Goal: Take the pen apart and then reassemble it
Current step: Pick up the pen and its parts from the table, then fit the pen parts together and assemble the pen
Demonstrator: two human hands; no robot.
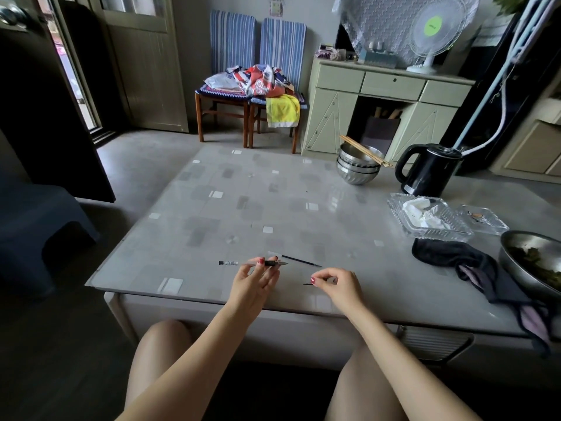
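Note:
My left hand (pixel 258 279) holds the pen barrel (pixel 233 263) level above the table's near edge, fingers pinched around its dark grip section. The barrel is clear with a black end cap pointing left. A thin black refill (pixel 301 261) lies loose on the table (pixel 212 208) just right of the barrel's tip. My right hand (pixel 337 284) hovers to the right, fingertips pinched on a tiny dark part (pixel 307 284) that pokes out leftward; what the part is cannot be made out.
A black cloth (pixel 455 259) lies at the right, beside a metal bowl of greens (pixel 534 262). Glass trays (pixel 425 217), a black kettle (pixel 428 170) and stacked steel bowls with chopsticks (pixel 359 165) stand at the back right. A dark stool (pixel 36 226) stands left.

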